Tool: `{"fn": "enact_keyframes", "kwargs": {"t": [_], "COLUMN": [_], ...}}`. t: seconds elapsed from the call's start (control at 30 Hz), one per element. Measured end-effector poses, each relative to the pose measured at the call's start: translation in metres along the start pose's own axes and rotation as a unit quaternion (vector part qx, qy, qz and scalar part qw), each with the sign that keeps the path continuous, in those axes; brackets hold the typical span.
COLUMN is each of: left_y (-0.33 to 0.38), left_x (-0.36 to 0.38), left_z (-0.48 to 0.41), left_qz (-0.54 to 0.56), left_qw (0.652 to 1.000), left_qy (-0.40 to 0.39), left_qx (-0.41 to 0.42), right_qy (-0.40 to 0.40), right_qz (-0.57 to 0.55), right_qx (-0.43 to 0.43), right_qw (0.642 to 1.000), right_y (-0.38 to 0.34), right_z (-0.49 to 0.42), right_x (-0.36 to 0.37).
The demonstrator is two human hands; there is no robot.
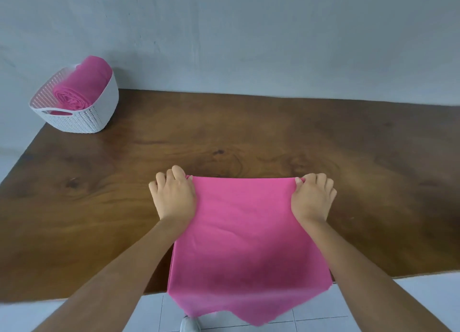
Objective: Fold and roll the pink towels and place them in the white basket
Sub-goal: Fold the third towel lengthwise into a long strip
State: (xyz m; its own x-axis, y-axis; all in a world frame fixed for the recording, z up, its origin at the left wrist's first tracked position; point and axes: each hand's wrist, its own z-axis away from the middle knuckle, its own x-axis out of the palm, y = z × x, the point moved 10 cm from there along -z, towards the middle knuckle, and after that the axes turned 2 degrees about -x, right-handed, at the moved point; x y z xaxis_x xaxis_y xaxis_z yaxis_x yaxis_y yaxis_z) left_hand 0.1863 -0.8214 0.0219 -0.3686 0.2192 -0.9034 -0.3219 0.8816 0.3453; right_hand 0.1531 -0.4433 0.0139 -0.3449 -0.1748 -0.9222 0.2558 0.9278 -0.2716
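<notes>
We hold flat pink towel (pixel 245 232) on brown wooden table (pixel 273 137), near edge spilling over table's front. Left hand (pixel 174 194) and right hand (pixel 312 197) each pinch one far corner, fingers curled — likely keeping that edge taut and square for folding. Cloth smooth, doubled, few creases. White perforated plastic basket (pixel 82 122) at table's far-left corner already carries one rolled pink towel (pixel 79 87).

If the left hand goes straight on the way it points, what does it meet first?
Probably the wall: only bare table lies ahead of the left hand. The basket stands far off to its left.
</notes>
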Motion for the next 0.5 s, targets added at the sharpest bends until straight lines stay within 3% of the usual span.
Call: {"fn": "enact_keyframes", "kwargs": {"t": [0.23, 0.5], "left_y": [0.014, 0.026], "left_x": [0.022, 0.037], "left_z": [-0.039, -0.071], "left_qz": [-0.045, -0.061], "left_qw": [0.999, 0.998], "left_qy": [-0.022, -0.019], "left_qx": [0.003, 0.002], "right_qy": [0.014, 0.018], "right_qz": [0.022, 0.008], "right_qx": [0.044, 0.036], "right_qw": [0.999, 0.999], "right_y": [0.0, -0.011], "right_z": [-0.033, -0.074], "right_x": [0.01, 0.025]}}
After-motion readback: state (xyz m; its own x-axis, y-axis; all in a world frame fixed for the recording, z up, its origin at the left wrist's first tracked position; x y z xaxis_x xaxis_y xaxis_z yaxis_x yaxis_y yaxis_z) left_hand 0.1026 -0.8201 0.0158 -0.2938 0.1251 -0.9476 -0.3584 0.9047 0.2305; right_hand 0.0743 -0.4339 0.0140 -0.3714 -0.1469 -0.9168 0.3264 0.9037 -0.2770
